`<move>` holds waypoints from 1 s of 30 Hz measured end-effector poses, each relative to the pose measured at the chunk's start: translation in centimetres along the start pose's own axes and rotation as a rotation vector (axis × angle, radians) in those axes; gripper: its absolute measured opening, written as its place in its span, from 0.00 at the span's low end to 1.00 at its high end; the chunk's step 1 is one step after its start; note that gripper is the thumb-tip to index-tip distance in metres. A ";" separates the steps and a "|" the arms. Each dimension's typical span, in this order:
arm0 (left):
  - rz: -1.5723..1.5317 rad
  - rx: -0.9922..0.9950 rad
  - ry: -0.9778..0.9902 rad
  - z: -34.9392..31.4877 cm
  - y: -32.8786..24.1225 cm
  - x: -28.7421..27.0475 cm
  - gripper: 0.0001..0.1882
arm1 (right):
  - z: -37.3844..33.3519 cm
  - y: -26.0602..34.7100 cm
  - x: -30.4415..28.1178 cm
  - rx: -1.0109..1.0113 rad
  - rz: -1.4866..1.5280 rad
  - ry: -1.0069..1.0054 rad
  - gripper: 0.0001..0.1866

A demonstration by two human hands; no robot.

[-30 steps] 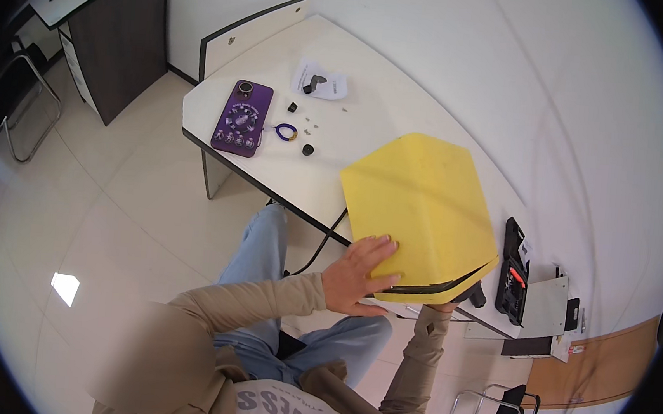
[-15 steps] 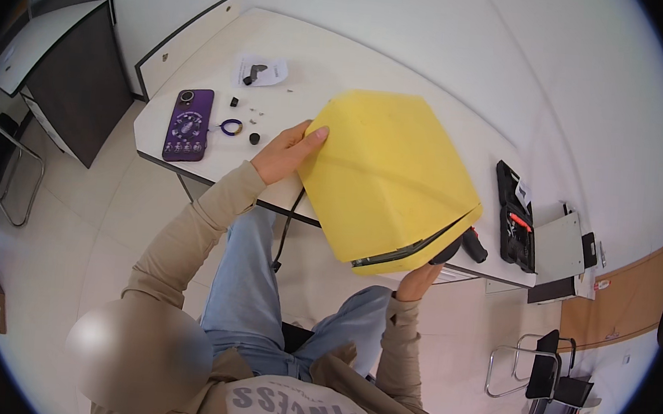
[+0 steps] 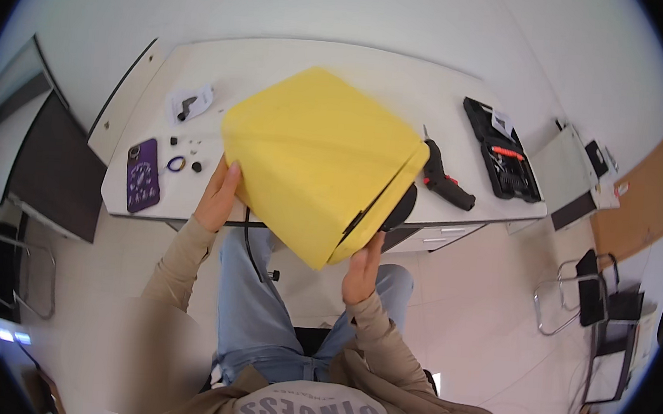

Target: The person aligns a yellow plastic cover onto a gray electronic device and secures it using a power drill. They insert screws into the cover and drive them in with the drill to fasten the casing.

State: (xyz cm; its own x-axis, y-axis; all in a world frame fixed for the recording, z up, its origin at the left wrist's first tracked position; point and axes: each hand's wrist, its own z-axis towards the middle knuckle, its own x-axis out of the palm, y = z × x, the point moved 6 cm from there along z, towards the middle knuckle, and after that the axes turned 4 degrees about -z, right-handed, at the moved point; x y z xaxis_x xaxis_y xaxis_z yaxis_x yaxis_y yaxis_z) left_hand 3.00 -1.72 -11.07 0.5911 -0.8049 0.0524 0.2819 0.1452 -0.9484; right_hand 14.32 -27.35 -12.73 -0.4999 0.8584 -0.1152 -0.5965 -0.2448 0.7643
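A large yellow boxy appliance [image 3: 312, 151] is held tilted over the near edge of the table. Along its lower right side, a dark gap runs between the main shell and a yellow end panel. My left hand [image 3: 217, 198] grips the left side, thumb on top and the other fingers partly hidden. At the lower right corner, my right hand [image 3: 363, 268] supports the end panel, beside a black round part [image 3: 401, 209]. A black cord [image 3: 249, 247] hangs below the appliance, near my legs. The underside of the appliance is hidden.
On the white table [image 3: 258, 53], a black-and-red cordless screwdriver [image 3: 446, 183] and an open black tool case [image 3: 507, 155] lie to the right. A purple phone [image 3: 143, 175], a blue ring [image 3: 176, 164], small black knobs [image 3: 196, 167], screws and a paper leaflet [image 3: 190, 105] lie left.
The yellow appliance has moved left and turned in my hands, both still holding it. More of the cordless screwdriver now shows beside it. The whole view has shifted.
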 end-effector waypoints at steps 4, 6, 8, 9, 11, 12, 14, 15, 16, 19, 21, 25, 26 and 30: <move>-0.016 -0.014 0.011 -0.2 0.6 -0.7 0.31 | -1.9 3.5 1.6 0.038 -0.210 0.068 0.56; -0.122 -0.030 0.039 -0.4 1.0 -0.9 0.31 | -1.9 3.3 1.9 0.130 -0.071 0.026 0.56; -0.104 -0.042 0.059 -0.8 0.9 -0.9 0.31 | -1.6 2.9 2.0 0.200 0.003 -0.031 0.54; -0.081 -0.049 0.060 -1.2 0.7 -1.0 0.31 | -1.6 2.8 2.0 0.208 0.012 -0.041 0.53; -0.018 -0.028 0.062 -1.5 0.4 -1.5 0.29 | -1.6 2.8 1.9 0.208 0.019 -0.057 0.51; 0.042 -0.028 0.092 -1.6 0.5 -1.6 0.30 | -1.7 2.8 1.7 0.201 0.010 -0.060 0.50; 0.163 -0.026 0.150 -1.5 0.5 -1.9 0.31 | -1.8 3.1 1.6 0.155 -0.032 -0.059 0.49; 0.150 0.004 0.154 -1.4 0.1 -1.5 0.34 | -1.8 3.1 1.6 0.146 -0.055 -0.062 0.49; 0.138 0.034 0.158 -1.5 -0.5 -0.9 0.37 | -1.9 3.2 1.6 0.138 -0.077 -0.065 0.49; 0.155 0.116 0.120 -1.5 -1.8 -0.1 0.48 | -1.9 3.4 1.7 0.138 -0.087 -0.070 0.49; 0.214 0.206 0.062 -1.2 -3.4 -0.3 0.56 | -2.0 3.5 1.7 0.147 -0.082 -0.066 0.49; 0.600 0.433 0.077 0.7 -9.5 1.6 0.67 | -2.0 3.5 1.4 0.156 -0.103 -0.071 0.49; 0.754 0.478 0.118 1.0 -10.6 2.3 0.69 | -2.0 3.6 1.4 0.158 -0.106 -0.076 0.49; 0.882 0.501 0.157 1.2 -12.2 3.8 0.67 | -2.0 3.8 1.5 0.162 -0.102 -0.095 0.49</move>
State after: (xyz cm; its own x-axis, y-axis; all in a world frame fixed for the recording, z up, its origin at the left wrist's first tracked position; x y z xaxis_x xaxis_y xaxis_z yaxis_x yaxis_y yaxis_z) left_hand 2.69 -5.90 1.05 0.6454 -0.3566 -0.6755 0.0993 0.9160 -0.3887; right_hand 10.01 -27.85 -11.22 -0.3761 0.9155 -0.1430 -0.5286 -0.0852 0.8446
